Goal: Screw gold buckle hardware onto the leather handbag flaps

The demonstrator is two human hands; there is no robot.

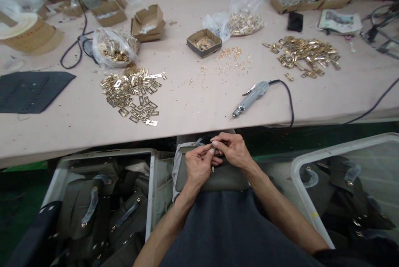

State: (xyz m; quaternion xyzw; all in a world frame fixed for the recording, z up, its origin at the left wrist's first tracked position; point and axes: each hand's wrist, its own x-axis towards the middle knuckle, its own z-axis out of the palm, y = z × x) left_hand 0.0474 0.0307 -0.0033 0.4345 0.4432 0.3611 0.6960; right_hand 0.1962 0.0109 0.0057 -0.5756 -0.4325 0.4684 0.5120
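Observation:
A dark olive bag (215, 181) lies across my lap, just below the table edge. Above it my left hand (199, 161) and my right hand (232, 148) meet, thumbs and forefingers pinched together. What sits between the fingertips is small and mostly hidden; it may be part of the bag, but I cannot tell. A bit of gold metal (213, 169) shows just under the fingers. On the table ahead and to the right rests a grey electric screwdriver (252, 97), its tip pointing toward me.
Gold metal plates (134, 92) are heaped at left, more gold fittings (305, 55) at right. Tiny gold pieces lie by a small box (204, 43). Plastic bins with dark bags stand on both sides, the left bin (151, 192) and right bin (299, 175). The screwdriver's cord (291, 102) hangs near the edge.

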